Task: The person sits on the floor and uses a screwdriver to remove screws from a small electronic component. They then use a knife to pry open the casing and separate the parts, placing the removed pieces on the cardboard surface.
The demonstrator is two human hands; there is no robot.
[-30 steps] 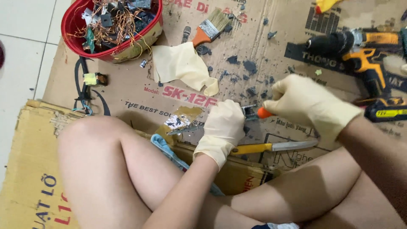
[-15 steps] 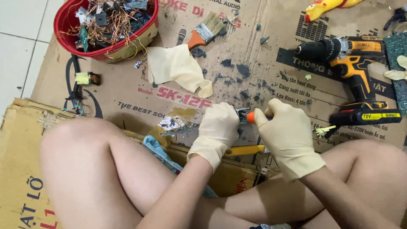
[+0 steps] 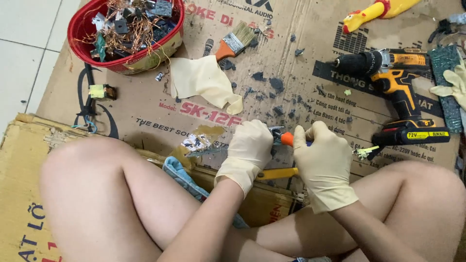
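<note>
Nearest the crossed legs, the gloved left hand (image 3: 248,150) has its fingers curled shut on a small metal part (image 3: 276,134), and at its 3 o'clock the gloved right hand (image 3: 324,162) is wrapped tight round an orange-handled tool (image 3: 287,139) whose tip meets that part. Farther out on the cardboard sheet (image 3: 145,116), a yellow cordless drill (image 3: 395,87) lies at 2 o'clock and a loose cream glove (image 3: 204,82) at 11 o'clock. Farthest, at 10 o'clock, a red bowl (image 3: 77,34) holds tangled copper wire and dark scrap pieces, with a paintbrush (image 3: 234,42) beside it at its 3 o'clock.
</note>
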